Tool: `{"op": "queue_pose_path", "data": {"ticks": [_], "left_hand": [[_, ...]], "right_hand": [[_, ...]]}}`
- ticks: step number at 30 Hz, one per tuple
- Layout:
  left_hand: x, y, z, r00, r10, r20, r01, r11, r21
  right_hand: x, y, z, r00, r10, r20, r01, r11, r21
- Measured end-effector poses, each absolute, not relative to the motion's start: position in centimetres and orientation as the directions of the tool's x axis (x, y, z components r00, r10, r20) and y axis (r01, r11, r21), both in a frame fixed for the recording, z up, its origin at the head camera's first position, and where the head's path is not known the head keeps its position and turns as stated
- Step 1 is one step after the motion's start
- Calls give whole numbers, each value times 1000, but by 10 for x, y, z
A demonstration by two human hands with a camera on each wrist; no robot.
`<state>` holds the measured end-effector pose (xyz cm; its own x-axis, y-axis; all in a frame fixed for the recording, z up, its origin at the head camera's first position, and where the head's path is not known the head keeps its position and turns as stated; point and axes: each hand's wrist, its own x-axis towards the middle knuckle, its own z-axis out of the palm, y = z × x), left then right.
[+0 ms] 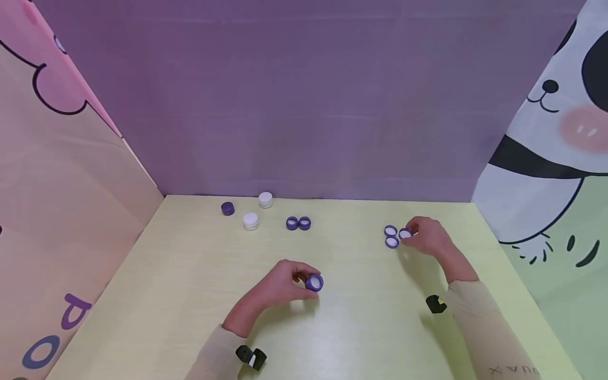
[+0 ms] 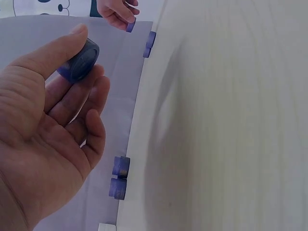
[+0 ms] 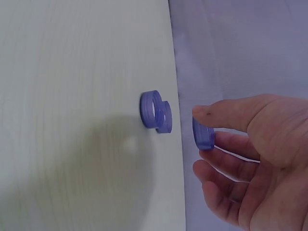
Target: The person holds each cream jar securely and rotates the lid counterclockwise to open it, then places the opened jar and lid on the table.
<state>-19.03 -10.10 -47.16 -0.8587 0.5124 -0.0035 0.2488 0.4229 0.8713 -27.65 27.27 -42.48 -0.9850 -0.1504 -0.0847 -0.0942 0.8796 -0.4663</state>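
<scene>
Left hand (image 1: 285, 283) pinching a purple cap (image 1: 314, 282) by its sides above the surface (image 1: 361, 295), seemingly keeping its face clear; right hand (image 1: 426, 236) gripping a second cap (image 1: 405, 234) edgewise beside two more caps (image 1: 391, 242), probably to avoid nudging them.

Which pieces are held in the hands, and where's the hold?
Left hand: round purple piece, by its outer edge. Right hand: second purple piece, also outer edge.

A pale wood-grain table (image 1: 190, 279) meets a purple backdrop (image 1: 309, 105) between cartoon-printed side panels (image 1: 527, 190)
</scene>
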Motion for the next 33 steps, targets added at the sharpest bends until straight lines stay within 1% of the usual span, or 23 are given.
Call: {"op": "queue_pose_path", "data": {"ticks": [13,24,33], "left_hand": [[-190,-105,-476,-861,509,-17,227,414,882],[-188,-104,-480,-862,506,-37,215,429,877],[-189,-105,-481,-836,547,-41,224,408,885]], "right_hand": [[-297,281,-439,-981,-167,-102,-107,893,-438],[-298,277,-446,-974,-169,-148,-94,904,-417],[-301,275,-447,-972,-168,-165,-85,903,-420]]}}
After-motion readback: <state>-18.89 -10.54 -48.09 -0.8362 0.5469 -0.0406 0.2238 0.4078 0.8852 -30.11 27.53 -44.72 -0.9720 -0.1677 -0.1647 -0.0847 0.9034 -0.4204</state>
